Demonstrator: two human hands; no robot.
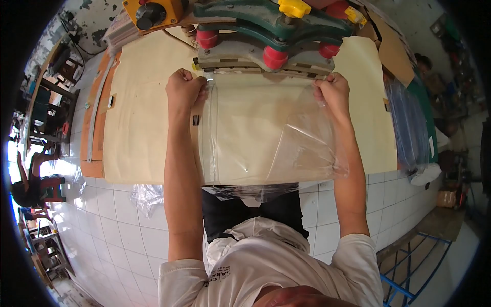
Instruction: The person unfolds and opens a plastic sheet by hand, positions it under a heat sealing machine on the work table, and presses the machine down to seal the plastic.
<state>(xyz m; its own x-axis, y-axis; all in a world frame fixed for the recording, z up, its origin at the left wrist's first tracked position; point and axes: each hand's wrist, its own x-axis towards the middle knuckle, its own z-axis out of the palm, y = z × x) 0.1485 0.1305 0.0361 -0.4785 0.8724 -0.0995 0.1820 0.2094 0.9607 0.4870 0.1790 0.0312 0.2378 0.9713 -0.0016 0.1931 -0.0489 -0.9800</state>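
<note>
A clear plastic sheet point(240, 138) lies over the cream-covered work surface in front of me, its near end reaching the front edge. My left hand point(185, 92) is closed on its far left corner, fingers curled. At the far right corner my right hand point(333, 93) pinches the plastic between thumb and fingers. A loose, wrinkled fold of film point(307, 146) hangs towards my right forearm. Just beyond both hands stands the press head point(266, 51), a green and grey metal frame with red knobs; the sheet's far edge lies close to its lower bar.
An orange control box point(153, 13) with a black knob sits at the back left. Bluish plastic sheets point(409, 128) are stacked at the right, near cardboard point(394, 51). A metal strip point(99, 110) runs along the left board. Crumpled film point(148, 198) hangs below the front edge.
</note>
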